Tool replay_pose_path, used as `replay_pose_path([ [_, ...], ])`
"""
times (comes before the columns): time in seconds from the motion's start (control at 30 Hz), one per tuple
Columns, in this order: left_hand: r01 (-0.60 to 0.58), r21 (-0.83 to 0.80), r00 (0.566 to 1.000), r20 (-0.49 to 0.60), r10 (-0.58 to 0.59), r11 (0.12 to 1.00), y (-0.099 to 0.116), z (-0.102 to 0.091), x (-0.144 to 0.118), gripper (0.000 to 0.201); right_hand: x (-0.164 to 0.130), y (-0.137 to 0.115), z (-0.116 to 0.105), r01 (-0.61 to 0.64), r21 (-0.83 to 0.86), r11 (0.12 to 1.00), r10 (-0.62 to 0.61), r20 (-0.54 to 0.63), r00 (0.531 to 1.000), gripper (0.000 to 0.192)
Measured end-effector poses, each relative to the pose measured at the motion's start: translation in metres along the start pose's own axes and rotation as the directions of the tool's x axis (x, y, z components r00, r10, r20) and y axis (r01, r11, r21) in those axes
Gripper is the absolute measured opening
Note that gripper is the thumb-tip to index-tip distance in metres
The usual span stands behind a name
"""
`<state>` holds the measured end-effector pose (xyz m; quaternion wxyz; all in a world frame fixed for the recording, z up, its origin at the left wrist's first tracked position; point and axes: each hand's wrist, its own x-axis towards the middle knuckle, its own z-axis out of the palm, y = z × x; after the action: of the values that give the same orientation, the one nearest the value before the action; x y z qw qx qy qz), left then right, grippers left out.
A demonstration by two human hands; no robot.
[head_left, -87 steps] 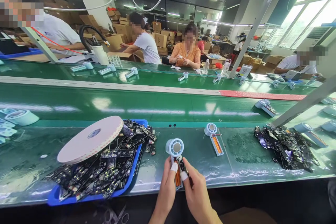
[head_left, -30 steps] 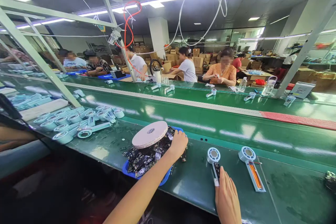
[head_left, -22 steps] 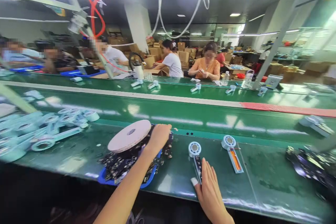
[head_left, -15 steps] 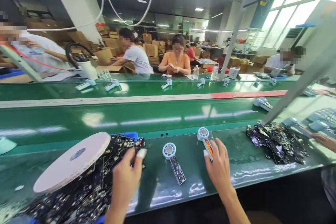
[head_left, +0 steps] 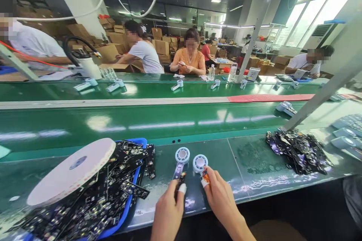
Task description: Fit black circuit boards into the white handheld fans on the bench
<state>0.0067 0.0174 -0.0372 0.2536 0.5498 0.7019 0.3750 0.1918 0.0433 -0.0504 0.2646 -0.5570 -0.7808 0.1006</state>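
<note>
My left hand pinches a black circuit board strip; my right hand grips the pale-blue round-headed fan housing. Next, I judge: seat board into housing.

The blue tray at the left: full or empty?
Full: the blue tray is heaped with black circuit boards, some spilling over its rim.

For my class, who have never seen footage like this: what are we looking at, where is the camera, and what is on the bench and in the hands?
The camera sits on a worker's head, looking down at their own two bare hands. The left hand pinches a small dark circuit board. The right hand holds the handle of a white fan shell; a second shell lies beside it. On the green bench stands a blue tray heaped with boards, with a white tape reel on top. Another pile of boards lies to the right. Other people work across the belt.
</note>
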Motion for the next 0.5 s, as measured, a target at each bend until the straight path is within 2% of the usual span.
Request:
replay_pose_path([
  [0.07, 0.034, -0.005, 0.999, -0.011, -0.034, 0.999, -0.007, -0.012, 0.0, 0.034, 0.0, -0.008, -0.009, 0.015, 0.106, 0.994, -0.021, 0.05, 0.999, 0.045],
  [0.17, 0.075, -0.127, 0.997, 0.031, -0.072, 0.989, -0.01, -0.016, -0.004, 0.037, 0.008, -0.011, -0.023, 0.017, 0.316, 0.949, -0.031, 0.04, 0.999, 0.025],
  [0.27, 0.135, -0.291, 0.987, 0.119, -0.104, 0.947, -0.007, -0.006, -0.012, 0.038, 0.016, -0.009, -0.034, -0.054, 0.488, 0.871, 0.022, 0.072, 0.997, 0.019],
  [0.37, 0.192, -0.425, 0.974, 0.195, -0.117, 0.885, -0.002, 0.009, -0.019, 0.04, 0.018, -0.009, -0.039, -0.139, 0.578, 0.804, 0.077, 0.131, 0.988, 0.014],
  [0.4, 0.205, -0.451, 0.97, 0.209, -0.12, 0.869, 0.0, 0.013, -0.021, 0.039, 0.018, -0.01, -0.04, -0.147, 0.595, 0.79, 0.079, 0.139, 0.987, 0.014],
  [0.5, 0.186, -0.451, 0.975, 0.194, -0.107, 0.873, 0.007, 0.021, -0.022, 0.031, 0.016, -0.012, -0.04, -0.113, 0.593, 0.798, 0.034, 0.142, 0.989, 0.041],
])
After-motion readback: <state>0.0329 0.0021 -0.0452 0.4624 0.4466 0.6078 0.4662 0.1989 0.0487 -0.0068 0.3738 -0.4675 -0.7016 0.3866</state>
